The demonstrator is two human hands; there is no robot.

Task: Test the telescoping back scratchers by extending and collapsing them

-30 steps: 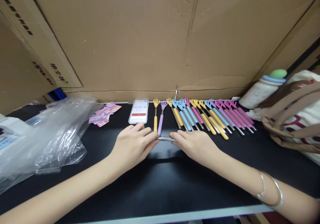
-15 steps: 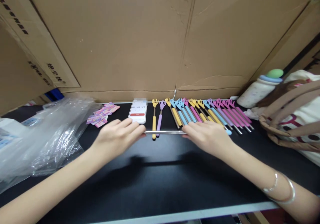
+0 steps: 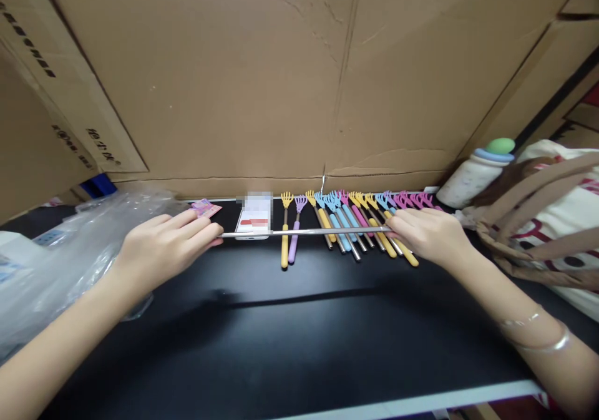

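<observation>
My left hand and my right hand each pinch one end of a thin telescopic metal rod, stretched out level above the black table. The rod crosses over a phone and a row of back scratchers with yellow, purple, blue and pink handles and claw heads. A yellow scratcher and a purple scratcher lie a little apart at the row's left end. What my right hand covers at its end of the rod is hidden.
A cardboard wall closes the back. Crumpled clear plastic bags lie at the left, with small pink packets behind my left hand. A white bottle with a green cap and a tote bag stand at the right.
My hands have drawn apart, left hand going left and right hand going right. The metal rod between them has lengthened from a short stub to a long span.
</observation>
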